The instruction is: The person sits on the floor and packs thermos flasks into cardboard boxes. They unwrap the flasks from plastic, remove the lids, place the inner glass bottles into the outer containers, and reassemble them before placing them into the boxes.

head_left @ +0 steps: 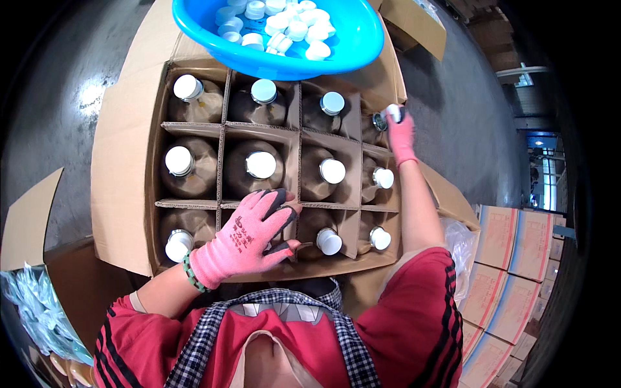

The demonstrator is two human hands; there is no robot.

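Observation:
A divided cardboard box (228,139) holds clear, round-shouldered bottles (204,103) in its compartments. White caps (261,165) sit on most of the necks. At the far right compartment, my right hand (402,134) in a pink glove pinches a white cap (392,112) beside an uncapped bottle mouth (380,121); motion blurs the fingers slightly. My left hand (249,236), in a pink glove with dark fingertips, hovers over the near row with its fingers apart. It covers the bottle beneath it, and nothing shows in its grasp.
A blue basin (278,63) of loose white caps (297,30) rests over the box's far side. An opened carton with bluish plastic (45,310) stands at the near left. Stacked cartons (511,271) and clear plastic film (458,252) are to the right.

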